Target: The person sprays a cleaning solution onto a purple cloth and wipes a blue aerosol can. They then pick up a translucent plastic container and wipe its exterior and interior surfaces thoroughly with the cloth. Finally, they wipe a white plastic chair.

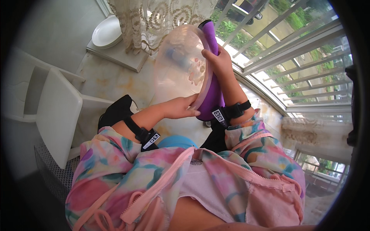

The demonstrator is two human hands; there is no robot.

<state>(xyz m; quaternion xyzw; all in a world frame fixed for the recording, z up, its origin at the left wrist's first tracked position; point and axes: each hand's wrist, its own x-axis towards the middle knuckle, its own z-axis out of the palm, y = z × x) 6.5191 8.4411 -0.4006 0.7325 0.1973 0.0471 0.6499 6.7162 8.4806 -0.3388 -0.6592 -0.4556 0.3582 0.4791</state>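
A translucent plastic basin point(176, 69), pinkish and with a patterned patch, is held tilted on its side before me. My left hand point(188, 106) grips its near rim, thumb and fingers on either side. Further up the rim, my right hand point(218, 59) pinches the edge together with a purple cloth point(214, 89) that has a dark border. The cloth hangs along the outer right side of the basin, down to my right forearm. Part of my right hand's fingers is hidden behind the cloth.
White plates point(107, 31) are stacked on a pale slab point(118, 56) at the upper left. White plastic chairs point(57, 101) stand at left, above a mesh-sided container point(55, 167). A lace curtain point(162, 17) hangs behind the basin. A barred window point(274, 55) borders the right. Something blue point(177, 141) lies near my waist.
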